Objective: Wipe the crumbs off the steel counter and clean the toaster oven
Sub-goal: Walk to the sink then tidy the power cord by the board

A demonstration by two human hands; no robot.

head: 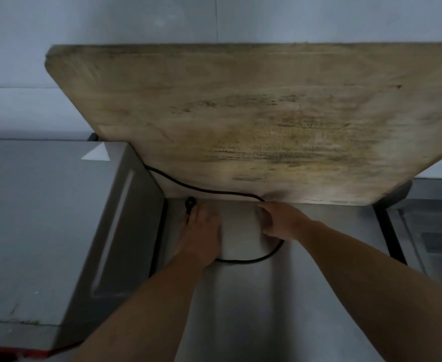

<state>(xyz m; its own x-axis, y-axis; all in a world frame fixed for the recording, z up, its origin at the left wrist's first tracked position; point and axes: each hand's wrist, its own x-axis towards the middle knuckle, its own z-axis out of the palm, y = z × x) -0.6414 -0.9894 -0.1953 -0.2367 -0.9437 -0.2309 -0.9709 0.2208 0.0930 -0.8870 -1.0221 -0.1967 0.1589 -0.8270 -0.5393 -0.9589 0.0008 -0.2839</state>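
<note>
Steel table (pixel 280 296): both hands work at its far edge under the worn wooden board (pixel 253 121). Left hand (pixel 201 236) lies flat, fingers loose, by the black cord (pixel 243 260); right hand (pixel 280 220) has fingers curled, whether on the cord I cannot tell. Boxy grey toaster oven (pixel 45 218) stands at the left edge. Clearing the cord comes first, I judge; wiping follows.

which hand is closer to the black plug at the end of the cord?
Left. The left hand has its fingertips right at the black plug by the steel appliance. The right hand lies off to the plug's right, below the worn wooden board.
</note>
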